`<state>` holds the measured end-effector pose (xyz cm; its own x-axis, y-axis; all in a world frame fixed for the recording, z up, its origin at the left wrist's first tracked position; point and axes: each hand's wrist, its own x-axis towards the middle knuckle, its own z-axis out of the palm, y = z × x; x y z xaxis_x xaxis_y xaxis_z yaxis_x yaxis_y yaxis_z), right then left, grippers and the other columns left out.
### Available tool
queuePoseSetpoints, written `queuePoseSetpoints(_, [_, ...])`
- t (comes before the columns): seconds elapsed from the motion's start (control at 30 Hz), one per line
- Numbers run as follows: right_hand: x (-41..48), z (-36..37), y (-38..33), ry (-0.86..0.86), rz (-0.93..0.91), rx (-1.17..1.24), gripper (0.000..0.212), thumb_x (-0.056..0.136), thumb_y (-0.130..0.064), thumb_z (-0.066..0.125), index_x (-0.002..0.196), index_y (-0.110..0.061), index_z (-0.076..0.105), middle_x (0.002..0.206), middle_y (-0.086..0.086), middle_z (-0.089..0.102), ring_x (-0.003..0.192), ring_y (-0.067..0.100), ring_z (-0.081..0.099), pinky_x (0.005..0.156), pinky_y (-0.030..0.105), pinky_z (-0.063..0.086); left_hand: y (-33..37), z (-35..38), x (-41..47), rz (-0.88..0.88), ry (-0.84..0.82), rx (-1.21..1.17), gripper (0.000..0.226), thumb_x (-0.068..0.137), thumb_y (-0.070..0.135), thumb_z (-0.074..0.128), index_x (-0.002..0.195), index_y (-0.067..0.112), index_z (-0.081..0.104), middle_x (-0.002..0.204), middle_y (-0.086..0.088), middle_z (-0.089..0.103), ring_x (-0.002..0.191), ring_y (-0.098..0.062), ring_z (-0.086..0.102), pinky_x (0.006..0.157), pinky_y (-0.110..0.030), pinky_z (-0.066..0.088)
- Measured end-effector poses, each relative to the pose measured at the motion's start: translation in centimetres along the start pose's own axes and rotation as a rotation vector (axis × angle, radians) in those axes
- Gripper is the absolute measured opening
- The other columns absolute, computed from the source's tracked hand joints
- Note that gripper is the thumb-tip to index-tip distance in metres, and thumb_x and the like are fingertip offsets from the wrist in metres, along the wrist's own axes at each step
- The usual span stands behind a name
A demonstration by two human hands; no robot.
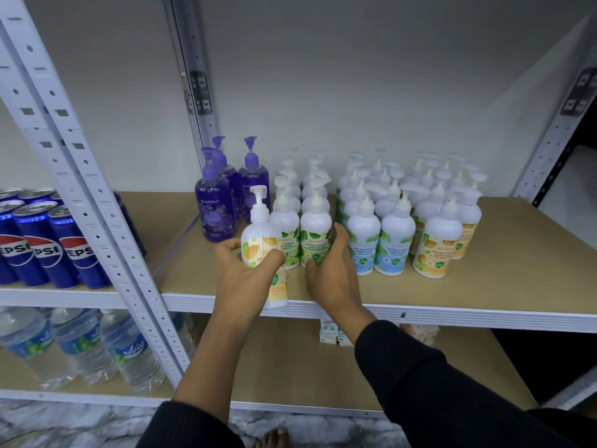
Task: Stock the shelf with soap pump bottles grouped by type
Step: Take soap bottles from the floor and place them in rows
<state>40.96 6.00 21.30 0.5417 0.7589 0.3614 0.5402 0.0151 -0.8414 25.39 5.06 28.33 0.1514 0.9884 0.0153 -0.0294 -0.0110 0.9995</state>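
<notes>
The left hand [245, 273] is curled round the middle of an orange-labelled bottle [262, 231], thumb on its near left and fingers across the label; it holds the bottle upright over the front edge of the shelf [484, 286], at about 7 o'clock of the stocked rows and just in front of the green ones. The right hand [332, 270] wraps the front green-labelled bottle [316, 234], fingers round its 3 o'clock side and thumb low on the front, probably to nudge that row straight or close a gap. The held bottle looks parked there only while the right hand works, since its own kind, the orange group [442, 240], stands well apart at the 3 o'clock end; between lie the blue-labelled bottles [371, 240], and the purple bottles [219, 202] sit at 10 o'clock. So the grouping by type is already largely in place, and this bottle seems the one not yet filed. It has a white rounded body, a white pump head upright, and a label with orange fruit and green leaves whose orange lettering is partly covered by the fingers. It looks light and rigid, easy for one hand. In the neighbouring bay at 9 o'clock stand Pepsi cans [48, 244], with water bottles [80, 344] on the level below.
</notes>
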Motion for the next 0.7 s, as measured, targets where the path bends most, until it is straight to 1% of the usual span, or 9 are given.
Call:
queuePoseSetpoints(0.07, [-0.5,-0.7,0.0,-0.032,0.027,-0.002,0.086,0.086,-0.004,0.065,0.153,-0.025,0.015,0.145,0.002,0.047,0.127,0.019,0.050,0.100,0.035,0.046,0.0,0.2,-0.3,0.007,-0.014,0.014,0.053,0.067,0.028,0.076,0.107,0.034,0.041,0.100,-0.008,0.069,0.084,-0.028,0.075,0.080,-0.056,0.059])
queuePoseSetpoints(0.13, [-1.3,-1.9,-0.3,-0.066,0.014,0.014,0.082,0.085,-0.005,0.064,0.150,-0.027,0.019,0.141,-0.004,0.049,0.123,0.017,0.053,0.096,0.036,0.049,0.1,0.5,-0.9,0.013,-0.026,0.029,0.058,0.068,0.029,0.077,0.112,0.032,0.040,0.102,-0.008,0.068,0.086,-0.028,0.074,0.079,-0.055,0.060])
queuePoseSetpoints(0.23, [-2.5,-4.6,-1.1,-0.107,0.003,-0.006,0.064,0.085,-0.011,0.066,0.139,-0.026,0.035,0.121,-0.014,0.051,0.107,0.009,0.053,0.085,0.028,0.046,0.0,1.5,-2.1,0.037,-0.046,0.030,0.057,0.075,0.022,0.080,0.115,0.031,0.040,0.104,-0.009,0.067,0.087,-0.029,0.074,0.077,-0.052,0.061])
queuePoseSetpoints(0.33, [-2.8,-8.3,-1.3,-0.164,0.027,-0.127,0.037,0.087,-0.026,0.066,0.122,-0.026,0.053,0.108,-0.011,0.060,0.096,0.011,0.060,0.080,0.031,0.050,-0.1,3.0,-3.5,0.048,-0.086,0.033,0.054,0.081,0.016,0.078,0.117,0.029,0.039,0.100,-0.007,0.067,0.087,-0.031,0.073,0.077,-0.051,0.061])
queuePoseSetpoints(0.4, [-2.5,-11.3,-0.8,-0.173,0.032,-0.184,0.020,0.087,-0.029,0.065,0.106,-0.026,0.061,0.096,-0.012,0.066,0.085,0.010,0.062,0.073,0.029,0.050,-0.1,4.5,-4.5,0.048,-0.128,0.031,0.055,0.075,0.022,0.081,0.110,0.034,0.041,0.099,-0.008,0.067,0.087,-0.030,0.073,0.076,-0.051,0.060])
queuePoseSetpoints(0.47, [-2.0,-14.6,0.1,-0.169,0.046,-0.209,0.009,0.086,-0.028,0.067,0.093,-0.023,0.064,0.086,-0.010,0.068,0.076,0.010,0.063,0.068,0.029,0.052,-0.2,6.3,-5.4,0.075,-0.165,0.048,0.055,0.078,0.015,0.081,0.109,0.032,0.040,0.097,-0.008,0.066,0.084,-0.026,0.071,0.075,-0.047,0.060])
queuePoseSetpoints(0.57, [-1.1,-19.5,2.2,-0.152,0.088,-0.283,0.006,0.084,-0.026,0.067,0.080,-0.020,0.065,0.081,-0.007,0.068,0.079,0.012,0.063,0.073,0.031,0.051,-0.7,9.2,-6.4,0.114,-0.215,0.085,0.057,0.081,0.005,0.077,0.116,0.026,0.037,0.098,-0.009,0.065,0.078,-0.018,0.069,0.073,-0.040,0.059])
queuePoseSetpoints(0.63, [-0.3,-22.3,3.9,-0.125,0.133,-0.324,0.011,0.084,-0.025,0.067,0.075,-0.019,0.063,0.077,-0.005,0.067,0.079,0.015,0.062,0.072,0.031,0.049,-1.2,11.3,-6.7,0.126,-0.238,0.080,0.057,0.081,0.006,0.078,0.115,0.028,0.037,0.099,-0.009,0.064,0.074,-0.011,0.068,0.064,-0.030,0.058])
queuePoseSetpoints(0.7, [0.6,-24.7,6.0,-0.084,0.167,-0.352,0.014,0.084,-0.025,0.067,0.073,-0.018,0.062,0.073,-0.004,0.066,0.076,0.017,0.062,0.071,0.032,0.049,-1.7,13.5,-7.1,0.120,-0.258,0.055,0.056,0.081,0.007,0.078,0.116,0.029,0.039,0.101,-0.008,0.064,0.072,-0.007,0.068,0.058,-0.025,0.055])
